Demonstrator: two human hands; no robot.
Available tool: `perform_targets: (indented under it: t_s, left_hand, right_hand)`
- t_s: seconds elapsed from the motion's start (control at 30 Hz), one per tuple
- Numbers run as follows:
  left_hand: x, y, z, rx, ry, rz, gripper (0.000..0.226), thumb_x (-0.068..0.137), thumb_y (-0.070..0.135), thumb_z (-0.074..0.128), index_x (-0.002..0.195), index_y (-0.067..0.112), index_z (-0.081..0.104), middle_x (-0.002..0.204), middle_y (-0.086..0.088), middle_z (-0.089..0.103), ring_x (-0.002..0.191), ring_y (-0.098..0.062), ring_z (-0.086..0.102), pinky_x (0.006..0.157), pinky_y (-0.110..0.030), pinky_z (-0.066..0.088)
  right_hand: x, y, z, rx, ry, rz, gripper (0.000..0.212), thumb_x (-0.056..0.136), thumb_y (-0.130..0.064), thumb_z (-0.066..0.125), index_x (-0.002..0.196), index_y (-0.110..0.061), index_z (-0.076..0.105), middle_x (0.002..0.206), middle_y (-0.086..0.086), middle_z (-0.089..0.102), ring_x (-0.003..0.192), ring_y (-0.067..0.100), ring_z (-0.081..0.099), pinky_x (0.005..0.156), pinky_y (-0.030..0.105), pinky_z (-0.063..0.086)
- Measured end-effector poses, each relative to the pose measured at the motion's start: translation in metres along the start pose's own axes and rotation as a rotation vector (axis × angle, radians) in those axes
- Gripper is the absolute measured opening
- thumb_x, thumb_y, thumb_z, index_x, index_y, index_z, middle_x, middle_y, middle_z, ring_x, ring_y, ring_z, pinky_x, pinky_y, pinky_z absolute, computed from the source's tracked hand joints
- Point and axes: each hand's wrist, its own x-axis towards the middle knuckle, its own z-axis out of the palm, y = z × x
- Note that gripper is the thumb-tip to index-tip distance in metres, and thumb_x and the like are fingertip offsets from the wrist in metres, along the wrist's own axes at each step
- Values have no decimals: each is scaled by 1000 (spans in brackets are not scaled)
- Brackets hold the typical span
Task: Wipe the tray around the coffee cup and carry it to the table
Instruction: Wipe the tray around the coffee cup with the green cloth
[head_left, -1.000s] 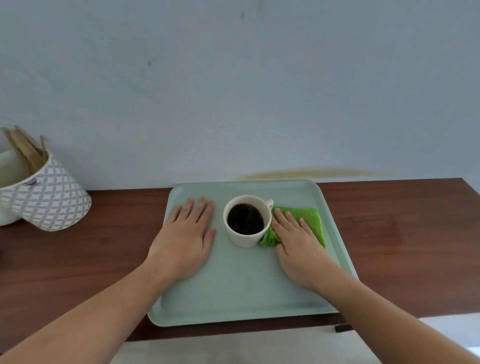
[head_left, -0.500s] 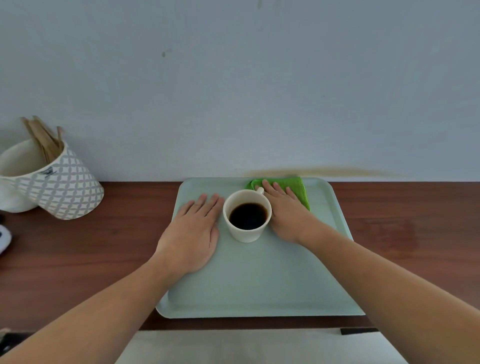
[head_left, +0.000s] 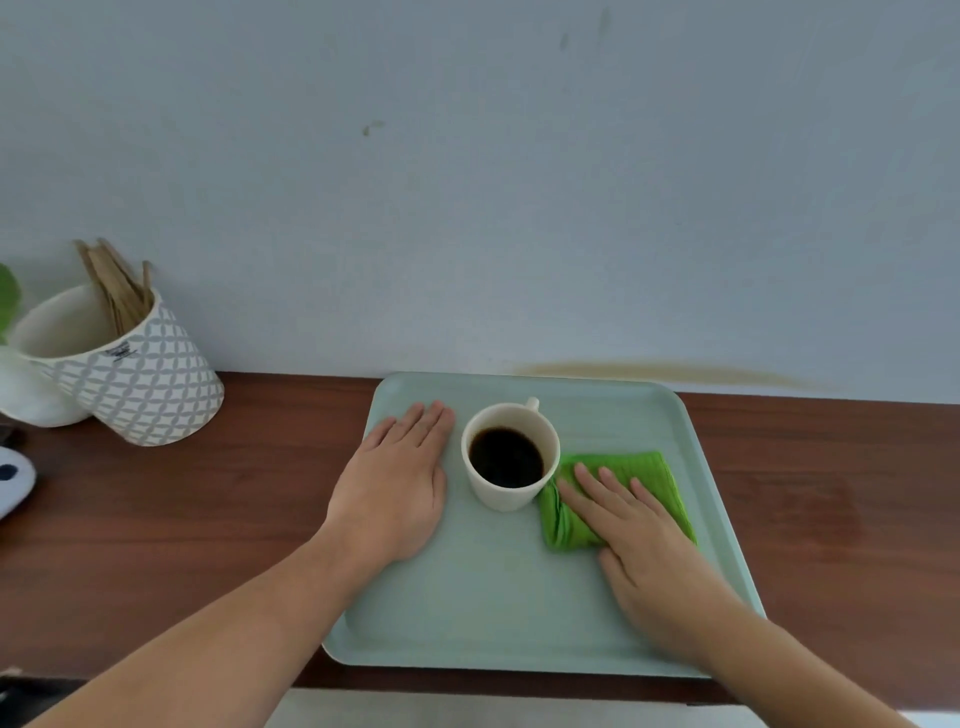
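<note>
Right grip (head_left: 631, 525) presses flat and open-fingered on the green cloth (head_left: 647, 470), which touches the coffee cup (head_left: 506, 457) on the cup's right; left grip (head_left: 397, 486), also flat and open, steadies the tray (head_left: 483, 613) on the tabletop (head_left: 208, 519), so unwiped ground likely lies nearer, toward the person

Both forearms are reaching forward; the left hand (head_left: 396, 483) and right hand (head_left: 640, 540) are lying flat (fingers extended, palms down).

Wall (head_left: 519, 182): pale blue-grey, matte, few small marks; yellowish stain (head_left: 665, 371) low at right. Surface (head_left: 234, 509): dark reddish-brown wood grain, abutting wall. Light: soft, even.
</note>
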Motion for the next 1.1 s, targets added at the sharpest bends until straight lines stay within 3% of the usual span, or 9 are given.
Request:
perform_targets:
  t_s: [0.13, 0.33, 0.53, 0.73, 1.0, 1.1]
  left_hand:
    - [-1, 0, 0, -5, 1, 8, 61, 95, 29, 21, 156, 22, 13, 164, 5, 16, 150, -12, 10, 121, -33, 7]
    - [-2, 0, -1, 16, 1, 30, 62, 95, 30, 19, 156, 20, 14, 163, 3, 17, 150, -13, 12, 121, -34, 9]
    - [-1, -1, -1, 39, 16, 35, 62, 94, 31, 17, 155, 19, 19, 162, 2, 23, 148, -15, 18, 120, -35, 14]
    - [0, -1, 3, 31, 5, 8, 58, 99, 32, 23, 156, 20, 14, 163, 3, 18, 149, -14, 14, 121, -35, 10]
    - [0, -3, 5, 11, 10, 6, 58, 99, 32, 22, 156, 22, 12, 164, 5, 15, 150, -13, 10, 121, -33, 8]
    - [1, -2, 5, 6, 14, 12, 58, 100, 32, 22, 156, 22, 12, 164, 4, 15, 150, -13, 10, 121, -33, 7]
  right_hand:
    - [-17, 3, -2, 36, -43, 2, 68, 92, -23, 31, 150, -53, 14, 159, -30, 3, 147, -10, -8, 121, 20, -9]
    - [66, 23, -19, 33, 29, 73, 68, 95, -9, 37, 155, -36, 22, 164, -12, 15, 152, 7, 5, 125, 31, 0]
    - [100, 13, -9, -10, 28, -12, 60, 101, -13, 33, 157, -31, 21, 165, -12, 14, 152, 9, 6, 124, 31, 3]
    - [57, 4, -6, 40, 24, -12, 68, 95, -10, 36, 157, -32, 20, 164, -12, 14, 152, 7, 7, 124, 27, 0]
    - [-19, -30, 14, 59, 2, 9, 66, 92, -26, 27, 150, -49, 5, 160, -27, 0, 147, -9, -9, 123, 24, -4]
    - [-18, -29, 10, 71, -27, -13, 67, 92, -24, 31, 152, -48, 13, 160, -28, 4, 146, -12, -7, 122, 21, -5]
